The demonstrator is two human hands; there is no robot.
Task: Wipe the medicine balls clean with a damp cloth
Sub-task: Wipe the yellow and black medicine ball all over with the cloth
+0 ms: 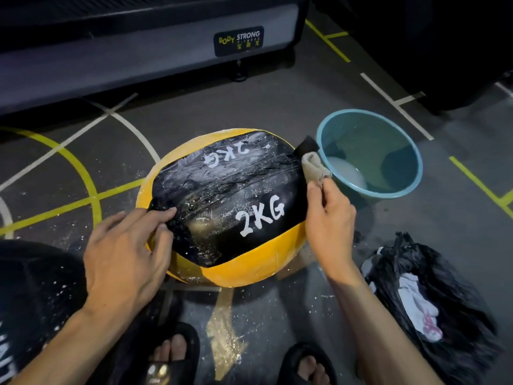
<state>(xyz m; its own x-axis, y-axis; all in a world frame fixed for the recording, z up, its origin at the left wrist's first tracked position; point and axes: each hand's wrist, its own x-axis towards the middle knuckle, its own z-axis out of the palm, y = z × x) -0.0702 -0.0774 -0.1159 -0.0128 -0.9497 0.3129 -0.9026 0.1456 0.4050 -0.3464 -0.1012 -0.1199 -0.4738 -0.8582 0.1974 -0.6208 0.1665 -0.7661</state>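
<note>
Left forearm enters from lower left of frame, running up to left hand (125, 254) at centre left; palm down, fingers spread and loosely bent, fingertips resting on medicine ball (222, 201). Right forearm rises from lower right; right hand (330, 215) at centre right, back toward camera, fingers and thumb pinching cloth (313, 168) against ball's upper right edge. Sandalled feet at bottom centre.

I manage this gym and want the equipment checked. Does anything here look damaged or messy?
Yes. The medicine ball has a cracked, flaking black panel, and white flecks litter the floor around it. The left hand steadies it; the right hand holds a cloth.
</note>
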